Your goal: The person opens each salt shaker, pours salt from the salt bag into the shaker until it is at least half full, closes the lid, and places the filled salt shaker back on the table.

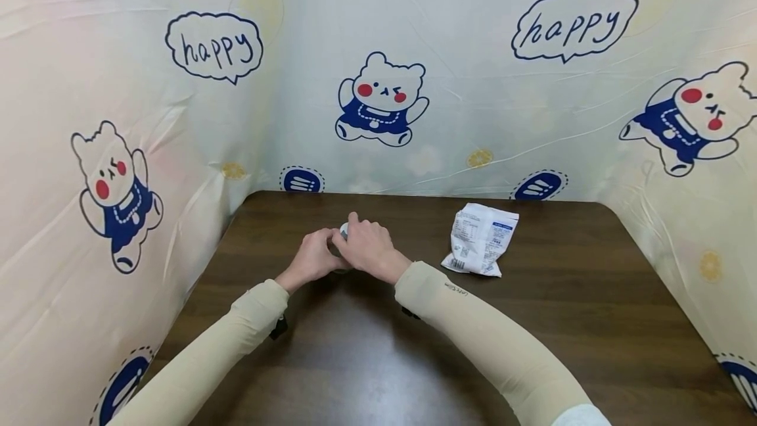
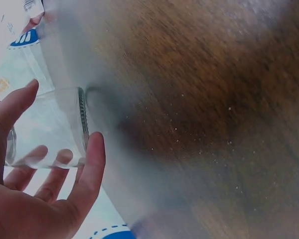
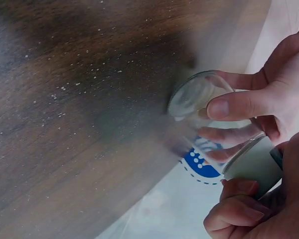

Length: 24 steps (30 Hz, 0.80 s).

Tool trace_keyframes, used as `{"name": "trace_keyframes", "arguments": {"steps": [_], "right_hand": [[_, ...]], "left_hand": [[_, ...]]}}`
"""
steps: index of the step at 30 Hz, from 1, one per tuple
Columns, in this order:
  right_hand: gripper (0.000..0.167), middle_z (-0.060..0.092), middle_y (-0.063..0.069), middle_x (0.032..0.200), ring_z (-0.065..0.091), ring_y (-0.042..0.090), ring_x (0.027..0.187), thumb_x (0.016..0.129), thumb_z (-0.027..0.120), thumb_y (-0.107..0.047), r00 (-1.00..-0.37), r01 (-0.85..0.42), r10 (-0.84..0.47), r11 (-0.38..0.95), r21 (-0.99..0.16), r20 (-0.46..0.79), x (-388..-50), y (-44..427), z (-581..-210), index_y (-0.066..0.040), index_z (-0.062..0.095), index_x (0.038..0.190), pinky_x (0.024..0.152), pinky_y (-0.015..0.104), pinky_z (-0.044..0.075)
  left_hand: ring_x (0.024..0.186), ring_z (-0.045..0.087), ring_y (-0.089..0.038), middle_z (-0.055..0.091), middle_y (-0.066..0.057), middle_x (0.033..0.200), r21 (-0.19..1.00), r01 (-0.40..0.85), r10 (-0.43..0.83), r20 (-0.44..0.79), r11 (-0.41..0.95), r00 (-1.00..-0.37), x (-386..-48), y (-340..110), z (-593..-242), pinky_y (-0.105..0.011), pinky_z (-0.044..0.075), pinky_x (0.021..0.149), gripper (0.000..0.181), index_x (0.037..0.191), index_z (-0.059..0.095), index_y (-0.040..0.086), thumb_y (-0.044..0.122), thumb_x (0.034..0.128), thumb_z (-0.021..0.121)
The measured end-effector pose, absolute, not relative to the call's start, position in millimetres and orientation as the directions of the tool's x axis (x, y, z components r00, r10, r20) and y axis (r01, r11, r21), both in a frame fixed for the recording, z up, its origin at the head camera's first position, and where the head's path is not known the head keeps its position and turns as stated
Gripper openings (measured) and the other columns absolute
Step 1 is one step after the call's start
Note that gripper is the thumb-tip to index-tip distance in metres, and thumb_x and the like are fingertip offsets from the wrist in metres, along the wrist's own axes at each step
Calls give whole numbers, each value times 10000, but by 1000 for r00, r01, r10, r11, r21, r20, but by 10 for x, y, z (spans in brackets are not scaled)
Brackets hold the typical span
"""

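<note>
A clear glass jar stands on the table, tipped on its side in the left wrist view only because of the camera's angle. My left hand holds its body, thumb on one side and fingers round the other. At the jar's mouth is a pale lid, which the curled fingers of my right hand grip. In the right wrist view the jar's round base meets or nearly meets the tabletop. From the head view both hands hide most of the jar.
A white printed packet stands on the brown wooden table, right of my hands. A pale curtain with bear drawings encloses the table at the back and sides. Small pale specks show over the tabletop in both wrist views.
</note>
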State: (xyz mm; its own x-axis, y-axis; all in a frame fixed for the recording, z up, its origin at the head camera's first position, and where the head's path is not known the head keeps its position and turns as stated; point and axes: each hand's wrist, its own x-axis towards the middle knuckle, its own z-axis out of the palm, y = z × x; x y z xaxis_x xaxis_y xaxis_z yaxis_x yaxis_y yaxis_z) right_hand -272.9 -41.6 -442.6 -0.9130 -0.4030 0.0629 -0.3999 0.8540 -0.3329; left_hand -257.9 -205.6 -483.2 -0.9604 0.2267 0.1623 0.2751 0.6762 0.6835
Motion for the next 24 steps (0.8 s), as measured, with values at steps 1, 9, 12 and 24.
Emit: {"name": "trace_keyframes", "arguments": {"steps": [1,9,12,24], "right_hand": [[587,671,129,967,627,240,662,1105,387,-520,-910,-407,-409,852,-331,67,-2735,-419,-4428,-7,561,1332,661,404,585],[511,658,113,886,611,215,641,1120,434,-486,-868,-493,-484,813,-309,112,-2777,-415,-4455,-18,567,1275,666,360,571],[478,629,92,830,588,197,608,1119,462,-466,-852,-521,-508,793,-315,131,-2792,-401,-4463,-21,574,1250,624,333,545],[320,568,44,784,559,169,604,1116,485,-391,-756,-648,-633,686,-331,166,-2833,-338,-4479,-82,550,1169,572,287,480]], "left_hand": [[1013,681,-268,746,-77,1088,687,270,227,155,674,-961,-2585,-2059,-4832,-508,549,948,419,1115,751,54,201,781,957],[987,680,-218,759,-41,1092,711,289,266,147,641,-953,-2633,-2100,-4845,-471,561,920,399,1125,759,72,185,795,953],[963,678,-197,761,-18,1069,712,300,274,156,635,-949,-2649,-2104,-4851,-457,563,903,411,1125,763,86,197,783,962],[928,705,-187,766,-12,1054,729,325,319,153,603,-935,-2687,-2177,-4854,-446,586,871,438,1127,768,84,193,759,980]]}}
